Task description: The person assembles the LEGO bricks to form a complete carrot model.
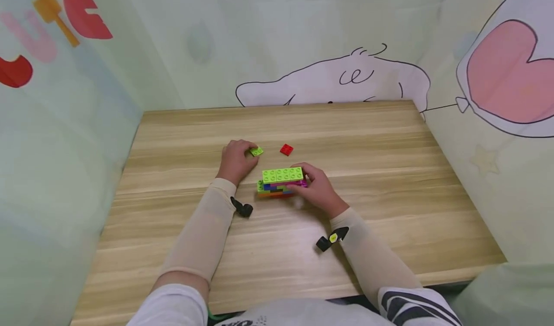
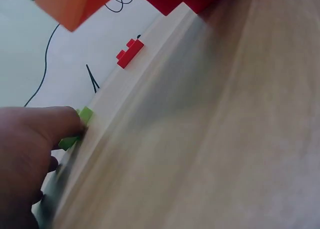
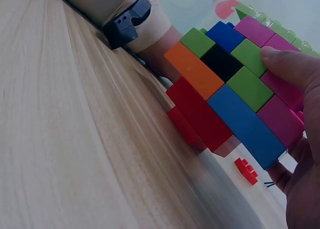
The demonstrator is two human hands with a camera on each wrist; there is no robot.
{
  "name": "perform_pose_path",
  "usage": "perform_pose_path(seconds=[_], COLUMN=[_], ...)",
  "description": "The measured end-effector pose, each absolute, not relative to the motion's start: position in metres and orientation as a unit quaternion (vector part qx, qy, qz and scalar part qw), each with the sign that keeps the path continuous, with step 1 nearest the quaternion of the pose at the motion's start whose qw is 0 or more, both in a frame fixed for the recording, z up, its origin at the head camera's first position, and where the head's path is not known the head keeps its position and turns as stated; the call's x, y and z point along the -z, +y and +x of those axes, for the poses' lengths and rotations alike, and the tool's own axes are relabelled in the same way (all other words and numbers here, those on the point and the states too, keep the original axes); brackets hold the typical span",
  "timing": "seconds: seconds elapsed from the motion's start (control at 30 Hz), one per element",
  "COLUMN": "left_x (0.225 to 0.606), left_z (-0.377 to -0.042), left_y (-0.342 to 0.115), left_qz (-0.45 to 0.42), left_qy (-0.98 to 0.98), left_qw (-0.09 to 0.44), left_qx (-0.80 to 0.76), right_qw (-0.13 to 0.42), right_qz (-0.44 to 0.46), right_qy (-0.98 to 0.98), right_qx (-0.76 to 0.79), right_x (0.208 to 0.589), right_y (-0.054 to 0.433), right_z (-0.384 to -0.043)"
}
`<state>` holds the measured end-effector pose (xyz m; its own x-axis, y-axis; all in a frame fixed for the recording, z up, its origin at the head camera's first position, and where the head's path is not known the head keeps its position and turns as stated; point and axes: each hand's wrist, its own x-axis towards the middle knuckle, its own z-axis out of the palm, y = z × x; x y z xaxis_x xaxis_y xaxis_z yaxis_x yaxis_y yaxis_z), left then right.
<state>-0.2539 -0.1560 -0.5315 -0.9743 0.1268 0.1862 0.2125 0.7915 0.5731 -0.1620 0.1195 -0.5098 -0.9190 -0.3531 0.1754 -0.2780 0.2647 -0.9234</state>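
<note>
My right hand grips the right end of a wall of stacked toy building bricks, thumb on the near face and fingers behind. In the right wrist view the brick wall shows layers of red, orange, blue, black, green and pink, with light green studded bricks along its top. It is held above the table, its shadow falling beneath in the left wrist view. Farther back and to the left, my left hand pinches a small light green brick at the tabletop; the fingers cover part of it.
A small red brick lies studs up on the wooden table, to the right of the green one. Printed cloth walls stand along the table's back and sides. Each wrist wears a black strapped camera.
</note>
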Motion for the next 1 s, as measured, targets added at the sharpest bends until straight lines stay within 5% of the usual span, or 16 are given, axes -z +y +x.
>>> perform_pose_path(seconds=[0.23, 0.43, 1.0], left_x=[0.519, 0.498, 0.461], left_z=[-0.221, -0.176, -0.152], left_y=[-0.153, -0.148, -0.163], left_qz=[-0.096, -0.205, -0.361], left_qy=[-0.858, -0.739, -0.819], left_qw=[0.113, 0.145, 0.157], left_qx=[0.492, 0.625, 0.417], right_qw=[0.03, 0.025, 0.021], right_qz=[-0.197, -0.197, -0.204], right_qy=[0.798, 0.795, 0.803], right_qx=[0.569, 0.573, 0.56], right_x=[0.508, 0.509, 0.511], right_y=[0.118, 0.118, 0.117], right_z=[-0.161, -0.161, -0.16])
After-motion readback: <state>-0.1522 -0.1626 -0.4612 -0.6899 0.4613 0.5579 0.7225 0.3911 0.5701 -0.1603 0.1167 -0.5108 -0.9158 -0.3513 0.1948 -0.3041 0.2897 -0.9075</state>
